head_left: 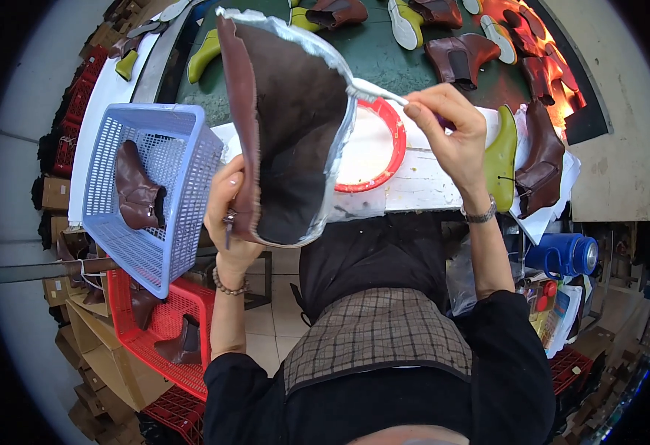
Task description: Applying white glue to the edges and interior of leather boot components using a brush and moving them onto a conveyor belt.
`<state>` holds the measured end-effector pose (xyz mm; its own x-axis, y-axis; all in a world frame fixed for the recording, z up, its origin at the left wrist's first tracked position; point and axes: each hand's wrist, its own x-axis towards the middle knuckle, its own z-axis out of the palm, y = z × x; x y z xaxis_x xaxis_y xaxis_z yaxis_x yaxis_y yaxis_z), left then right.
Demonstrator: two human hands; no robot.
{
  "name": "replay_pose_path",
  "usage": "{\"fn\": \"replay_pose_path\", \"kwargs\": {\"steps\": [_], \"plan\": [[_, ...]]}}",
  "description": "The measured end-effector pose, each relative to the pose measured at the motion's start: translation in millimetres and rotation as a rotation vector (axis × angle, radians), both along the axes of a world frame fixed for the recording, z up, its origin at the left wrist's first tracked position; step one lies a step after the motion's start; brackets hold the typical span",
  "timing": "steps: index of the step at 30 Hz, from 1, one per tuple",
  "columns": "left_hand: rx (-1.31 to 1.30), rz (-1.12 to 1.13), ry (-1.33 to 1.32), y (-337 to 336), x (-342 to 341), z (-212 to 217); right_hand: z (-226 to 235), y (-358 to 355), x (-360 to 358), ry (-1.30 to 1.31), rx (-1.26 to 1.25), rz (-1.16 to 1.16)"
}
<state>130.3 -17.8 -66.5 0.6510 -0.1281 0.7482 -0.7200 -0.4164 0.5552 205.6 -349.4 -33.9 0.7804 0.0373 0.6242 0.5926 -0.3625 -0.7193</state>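
Left grip holds brown boot, right grip pinches thin white tool. Green worktop far, boots on it; cartons left.

At the left, a blue plastic basket holds a brown ankle boot. Nearer, a red basket carries two dark boots, with a cardboard box just beside it. Across the far green tabletop lie more brown boots, an orange glow lighting those farthest right. At the right, a lime-green boot form stands next to a tall brown boot; nearer is a blue flask.
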Motion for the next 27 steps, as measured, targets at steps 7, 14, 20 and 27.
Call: {"fn": "replay_pose_path", "kwargs": {"steps": [7, 14, 20, 27], "plan": [[-0.257, 0.066, 0.351, 38.5, -13.4, 12.6, -33.4, -16.6, 11.8, 0.175, -0.676, -0.109], [-0.795, -0.691, 1.029, 98.5, -22.4, -10.6, -58.4, -19.2, 11.8, -0.012, -0.833, -0.168], [-0.855, -0.582, 0.986, 80.9, -20.9, -14.8, -8.0, -8.4, 5.5, 0.046, -0.054, 0.101], [-1.02, -0.815, 0.959, 75.4, -20.5, -20.5, 12.2, 4.1, 10.4, -0.236, -0.287, 0.072]]}}
